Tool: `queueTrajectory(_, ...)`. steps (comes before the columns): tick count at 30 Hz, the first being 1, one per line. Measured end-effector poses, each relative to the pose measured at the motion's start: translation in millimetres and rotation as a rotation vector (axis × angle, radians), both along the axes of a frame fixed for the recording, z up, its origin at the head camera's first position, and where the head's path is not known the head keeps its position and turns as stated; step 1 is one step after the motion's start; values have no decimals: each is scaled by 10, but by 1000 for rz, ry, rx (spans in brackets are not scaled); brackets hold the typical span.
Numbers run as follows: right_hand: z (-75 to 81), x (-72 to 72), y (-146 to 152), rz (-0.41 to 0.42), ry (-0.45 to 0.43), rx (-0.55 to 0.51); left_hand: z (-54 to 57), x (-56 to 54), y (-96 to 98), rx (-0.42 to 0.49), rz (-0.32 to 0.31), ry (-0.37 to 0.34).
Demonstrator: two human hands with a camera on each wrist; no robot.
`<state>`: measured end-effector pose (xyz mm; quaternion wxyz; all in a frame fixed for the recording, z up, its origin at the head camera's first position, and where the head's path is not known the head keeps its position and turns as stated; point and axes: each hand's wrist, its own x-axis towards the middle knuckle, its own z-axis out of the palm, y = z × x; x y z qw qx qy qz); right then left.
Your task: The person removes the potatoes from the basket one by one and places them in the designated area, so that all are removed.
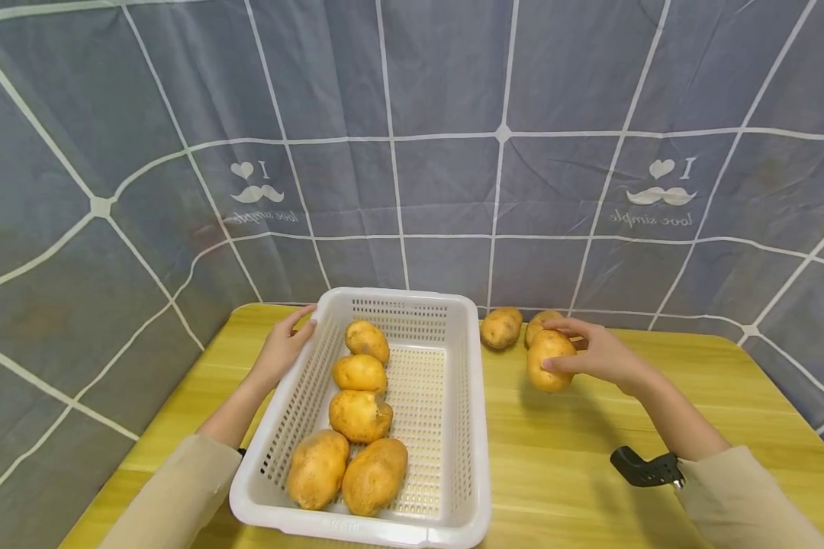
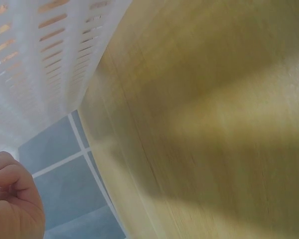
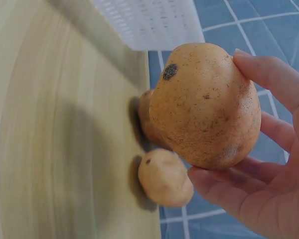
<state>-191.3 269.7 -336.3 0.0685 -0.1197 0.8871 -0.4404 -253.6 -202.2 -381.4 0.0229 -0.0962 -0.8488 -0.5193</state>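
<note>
My right hand pinches a potato between thumb and fingers, holding it above the table right of the basket. In the right wrist view this potato shows a dark spot. Behind it on the table lie two more potatoes, one nearer the basket and one partly hidden. A white perforated plastic basket stands in the middle, with several potatoes along its left side. My left hand holds the basket's left rim near the far corner; its fingers look curled in the left wrist view.
The wooden table extends to both sides of the basket. A grey-blue curtain with white grid lines hangs behind the table and along its sides. A dark watch strap is on my right wrist.
</note>
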Motion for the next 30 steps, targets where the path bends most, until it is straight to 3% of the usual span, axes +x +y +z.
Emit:
queueTrajectory(5,-67,28,96,-13,7,10,-41,-1,-7,6,0,-8)
queueTrajectory(15,-161,65,264,-36,17,34,-23,0,-14,25,-16,-21)
queueTrajectory(30,-359,-15,470,-78,28,65,-12,16,-11,43,-16,-23)
